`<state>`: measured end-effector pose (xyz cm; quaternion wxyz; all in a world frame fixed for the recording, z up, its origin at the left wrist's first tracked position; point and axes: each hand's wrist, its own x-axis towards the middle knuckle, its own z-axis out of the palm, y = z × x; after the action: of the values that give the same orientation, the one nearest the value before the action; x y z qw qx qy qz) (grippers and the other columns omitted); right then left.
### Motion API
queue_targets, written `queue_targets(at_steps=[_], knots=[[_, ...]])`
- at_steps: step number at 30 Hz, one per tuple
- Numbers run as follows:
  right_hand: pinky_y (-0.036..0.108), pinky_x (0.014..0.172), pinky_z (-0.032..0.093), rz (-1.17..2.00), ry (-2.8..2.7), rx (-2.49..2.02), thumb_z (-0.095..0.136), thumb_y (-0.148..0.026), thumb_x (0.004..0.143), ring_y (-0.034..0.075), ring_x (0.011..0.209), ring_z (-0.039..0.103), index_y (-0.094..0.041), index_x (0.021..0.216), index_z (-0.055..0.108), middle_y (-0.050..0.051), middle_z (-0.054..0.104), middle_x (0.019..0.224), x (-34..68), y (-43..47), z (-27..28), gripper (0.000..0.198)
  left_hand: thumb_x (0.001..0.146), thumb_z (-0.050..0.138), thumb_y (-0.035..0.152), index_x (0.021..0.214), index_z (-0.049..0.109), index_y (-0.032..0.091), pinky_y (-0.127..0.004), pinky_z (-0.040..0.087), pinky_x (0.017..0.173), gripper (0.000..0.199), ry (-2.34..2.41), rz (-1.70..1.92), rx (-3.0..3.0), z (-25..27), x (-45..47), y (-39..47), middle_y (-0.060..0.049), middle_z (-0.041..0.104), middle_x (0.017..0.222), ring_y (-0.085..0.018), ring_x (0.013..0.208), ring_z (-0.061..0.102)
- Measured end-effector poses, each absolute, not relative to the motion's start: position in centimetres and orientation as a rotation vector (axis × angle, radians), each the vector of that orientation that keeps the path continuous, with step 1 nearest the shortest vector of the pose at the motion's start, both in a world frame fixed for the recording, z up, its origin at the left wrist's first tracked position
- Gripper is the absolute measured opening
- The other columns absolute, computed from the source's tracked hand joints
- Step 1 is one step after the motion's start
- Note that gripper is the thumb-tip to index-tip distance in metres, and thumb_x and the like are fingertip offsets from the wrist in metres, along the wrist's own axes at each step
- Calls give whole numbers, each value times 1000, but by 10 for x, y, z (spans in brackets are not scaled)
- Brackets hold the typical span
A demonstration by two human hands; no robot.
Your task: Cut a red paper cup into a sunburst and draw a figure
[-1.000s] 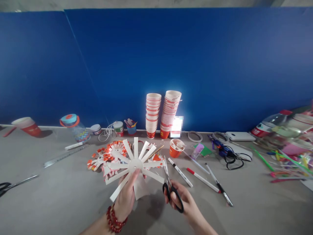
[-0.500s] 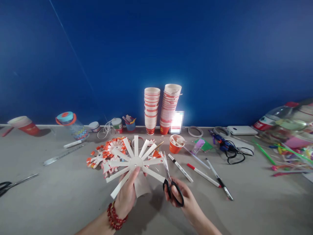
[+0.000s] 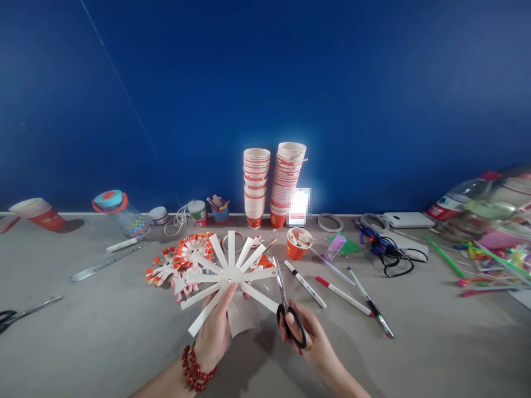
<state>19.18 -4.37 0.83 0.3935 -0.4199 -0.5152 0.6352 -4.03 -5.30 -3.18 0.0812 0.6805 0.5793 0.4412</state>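
Observation:
My left hand, with a red bead bracelet at its wrist, pinches a white paper cup cut into strips. The strips fan out like a wheel around the cup's round bottom, and my thumb presses near its centre. A wider uncut white flap hangs down beside my fingers. My right hand grips black-handled scissors, fingers through the loops. Their blades point up and stand nearly together at the tips of the right-hand strips; whether they touch the paper I cannot tell.
Orange-and-white paper cutouts lie behind my left hand. Two paper cup stacks stand by the blue wall. A cup of scraps, markers, a glue gun and colourful straws sit to the right. Other scissors lie left.
The scissor blades have drawn closer together as my right hand closed, its handles now nearer each other. My left hand keeps the cut cup in place. The view has shifted very slightly.

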Motion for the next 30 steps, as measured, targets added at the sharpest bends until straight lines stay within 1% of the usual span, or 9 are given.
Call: queue_targets(at_steps=[3,8,16,20,26,30], knots=[[21,39,20,1572,-1362,-1075,53,-72,83,6,42,29,-19,68,48,-3,48,55,193,-43,1,55,85,43,8,130,61,24,-43,46,105,51,1753,1311,2065,-31,-41,-53,-6,65,127,-28,120,58],[20,40,23,1494,-1381,-1159,54,-74,81,8,45,36,-20,66,46,-3,49,53,195,-42,0,56,85,44,11,126,64,24,-41,51,101,47,1759,1325,2009,-30,-43,-52,-6,66,126,-28,118,59],[22,45,27,1357,-1500,-1193,50,-72,84,10,48,41,-21,62,44,-2,49,52,198,-43,2,56,86,49,17,124,66,24,-45,46,106,42,1760,1324,1945,-31,-42,-52,-8,65,127,-30,119,58],[23,47,29,1392,-1440,-1176,55,-72,81,11,50,42,-21,64,44,-2,49,53,198,-44,4,55,88,52,20,122,67,25,-46,44,108,38,1685,1349,1894,-30,-42,-52,-8,65,126,-30,120,58],[23,45,28,1506,-1327,-1100,59,-71,78,10,50,40,-21,70,44,-2,51,59,197,-43,15,53,84,61,31,106,76,24,-43,47,106,28,1629,1436,1654,-24,-42,-51,-8,72,113,-29,111,64],[22,43,26,1530,-1342,-1085,60,-73,77,9,48,39,-21,70,43,-2,50,58,198,-43,16,55,85,58,29,109,75,23,-43,46,107,30,1651,1388,1643,-24,-41,-53,-8,70,117,-30,115,62]])
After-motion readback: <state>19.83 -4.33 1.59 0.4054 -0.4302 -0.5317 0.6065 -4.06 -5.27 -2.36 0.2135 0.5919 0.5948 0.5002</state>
